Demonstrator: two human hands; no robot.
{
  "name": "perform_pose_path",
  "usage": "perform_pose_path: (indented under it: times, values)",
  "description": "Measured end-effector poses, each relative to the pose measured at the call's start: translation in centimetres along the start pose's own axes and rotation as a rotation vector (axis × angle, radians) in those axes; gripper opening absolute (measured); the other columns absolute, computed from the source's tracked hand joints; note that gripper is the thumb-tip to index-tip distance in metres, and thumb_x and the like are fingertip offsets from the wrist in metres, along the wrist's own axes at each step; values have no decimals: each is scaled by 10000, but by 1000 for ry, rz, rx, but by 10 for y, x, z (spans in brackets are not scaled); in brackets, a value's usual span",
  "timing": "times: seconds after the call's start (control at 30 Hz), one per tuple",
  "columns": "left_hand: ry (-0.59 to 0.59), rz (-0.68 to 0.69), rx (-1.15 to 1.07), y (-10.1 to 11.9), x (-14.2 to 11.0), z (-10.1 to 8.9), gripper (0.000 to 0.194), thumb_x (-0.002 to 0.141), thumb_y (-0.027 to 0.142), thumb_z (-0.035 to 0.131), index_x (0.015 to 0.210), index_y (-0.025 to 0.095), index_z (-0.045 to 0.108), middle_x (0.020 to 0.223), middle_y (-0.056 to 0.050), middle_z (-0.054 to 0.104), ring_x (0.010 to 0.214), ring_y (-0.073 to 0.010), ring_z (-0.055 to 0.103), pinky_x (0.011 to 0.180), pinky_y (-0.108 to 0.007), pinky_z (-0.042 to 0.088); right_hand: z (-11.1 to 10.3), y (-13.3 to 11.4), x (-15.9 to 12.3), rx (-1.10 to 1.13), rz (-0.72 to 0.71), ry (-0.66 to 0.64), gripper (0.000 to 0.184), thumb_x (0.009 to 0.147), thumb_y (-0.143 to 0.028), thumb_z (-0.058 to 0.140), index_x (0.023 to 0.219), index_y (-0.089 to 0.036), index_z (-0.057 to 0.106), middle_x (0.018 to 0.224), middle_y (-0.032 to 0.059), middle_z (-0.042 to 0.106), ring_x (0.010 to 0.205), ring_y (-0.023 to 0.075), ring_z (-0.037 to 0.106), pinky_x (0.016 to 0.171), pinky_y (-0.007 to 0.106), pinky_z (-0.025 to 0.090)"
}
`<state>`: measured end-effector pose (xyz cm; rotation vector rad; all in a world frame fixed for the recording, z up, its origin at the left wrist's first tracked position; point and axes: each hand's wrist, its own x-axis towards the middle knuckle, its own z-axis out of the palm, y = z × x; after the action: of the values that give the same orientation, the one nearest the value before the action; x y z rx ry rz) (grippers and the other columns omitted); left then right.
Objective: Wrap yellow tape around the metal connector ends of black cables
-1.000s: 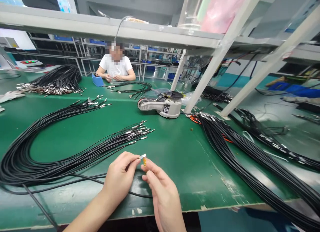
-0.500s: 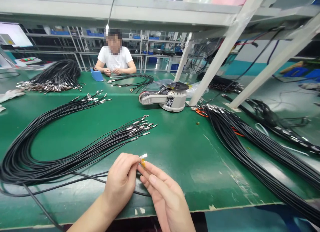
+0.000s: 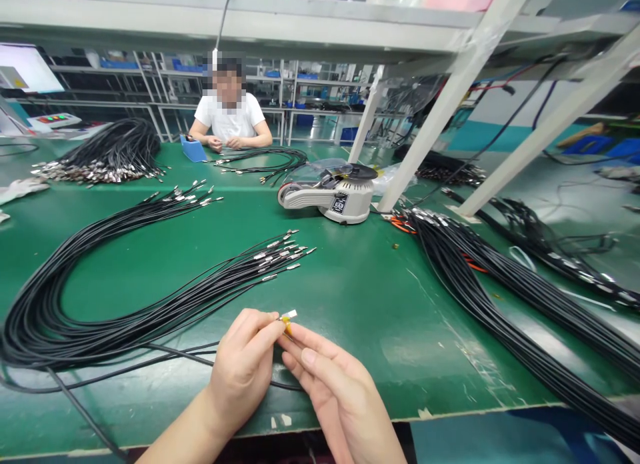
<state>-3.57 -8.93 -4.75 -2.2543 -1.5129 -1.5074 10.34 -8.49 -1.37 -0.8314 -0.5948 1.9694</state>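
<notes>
My left hand [image 3: 243,371] pinches the metal-tipped end of a black cable [image 3: 289,315] just above the green table's [image 3: 360,297] near edge. My right hand [image 3: 333,391] meets it from the right, fingertips pressed on a small piece of yellow tape [image 3: 287,327] at the cable's tip. The cable itself runs under my hands and off to the left [image 3: 180,357]. A bundle of black cables with metal ends [image 3: 210,284] lies just beyond my hands.
A grey tape dispenser [image 3: 330,194] stands mid-table. More cable bundles lie at far left [image 3: 115,151] and along the right [image 3: 500,291]. White slanted frame posts [image 3: 435,117] rise behind the dispenser. Another person in a white shirt [image 3: 230,121] sits at the far side.
The view dropped and settled between the first and second frame. My right hand's fingers have slid further under and around the cable tip; my left hand has hardly moved.
</notes>
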Motion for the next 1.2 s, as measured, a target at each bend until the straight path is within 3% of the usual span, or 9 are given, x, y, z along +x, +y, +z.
perform_pose_path:
  times: [0.6,0.8,0.97,1.07,1.2]
  values:
    - [16,9,-23,0,0,0,383,834,-4,436,1142,208,523,912,-55,608,846,-144,552,735,-282,488,3,-1,0,6,-11,15,285,690,-198,692,962,-114,698,1075,135,670,1070,266,577,933,365,421]
    - [-9,-108,56,-2,-1,5,301,869,70,399,1116,179,533,885,-68,604,816,-156,559,725,-298,493,1,4,2,-3,-6,19,267,697,-207,689,948,-119,698,1067,129,677,1062,264,586,924,355,426]
    - [26,-176,117,-4,0,8,171,874,138,444,990,180,563,859,-60,592,800,-163,567,721,-300,494,-2,6,4,-135,-89,106,333,704,-302,702,1004,-163,666,1099,117,659,988,247,621,862,349,456]
    - [45,-117,155,-3,0,7,163,865,119,453,970,166,568,845,-61,591,785,-162,567,709,-289,489,0,3,10,-288,-153,130,327,708,-401,685,934,-166,661,917,80,692,817,196,648,737,304,491]
    - [42,-81,183,-3,-2,6,155,866,130,456,964,160,572,833,-62,590,774,-165,563,702,-293,486,7,1,22,-413,-161,127,323,674,-441,693,766,-137,631,658,0,615,570,113,578,555,226,474]
